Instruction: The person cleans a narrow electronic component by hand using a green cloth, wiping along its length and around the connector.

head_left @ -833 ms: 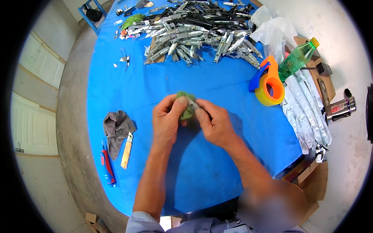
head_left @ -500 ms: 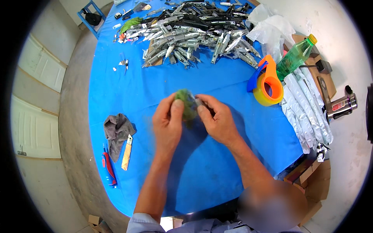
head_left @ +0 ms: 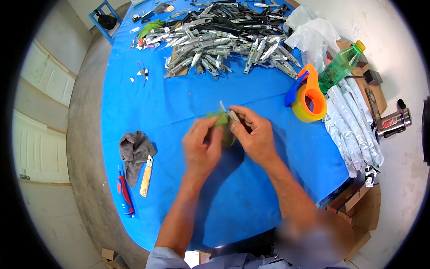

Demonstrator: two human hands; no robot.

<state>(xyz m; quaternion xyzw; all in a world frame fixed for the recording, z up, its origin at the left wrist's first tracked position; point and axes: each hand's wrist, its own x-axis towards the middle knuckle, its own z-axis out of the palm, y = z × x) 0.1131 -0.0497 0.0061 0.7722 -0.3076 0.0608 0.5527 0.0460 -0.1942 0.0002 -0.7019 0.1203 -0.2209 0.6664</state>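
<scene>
Over the middle of the blue-covered table, my left hand (head_left: pixel 201 148) is closed on a crumpled green cloth (head_left: pixel 222 120), slightly smeared by motion. My right hand (head_left: pixel 255 134) pinches a slim grey-white piece with a thin pale tip (head_left: pixel 234 116) between thumb and fingers. The cloth lies against that piece, and part of it hangs below my left fingers. My fingers hide most of the piece, so its exact kind does not show.
A large pile of slim grey and black pieces (head_left: pixel 215 44) covers the far table. At left lie a grey rag (head_left: pixel 134 150), a yellow-wrapped tool (head_left: pixel 146 177) and a red-blue screwdriver (head_left: pixel 125 195). A tape dispenser (head_left: pixel 317 101), green bottle (head_left: pixel 341 66) and silver bags (head_left: pixel 347 127) stand right.
My left hand has moved slightly right and down, closer to my right hand. The cloth has shifted with it, and the slim piece now shows more, its tip pointing up and away.
</scene>
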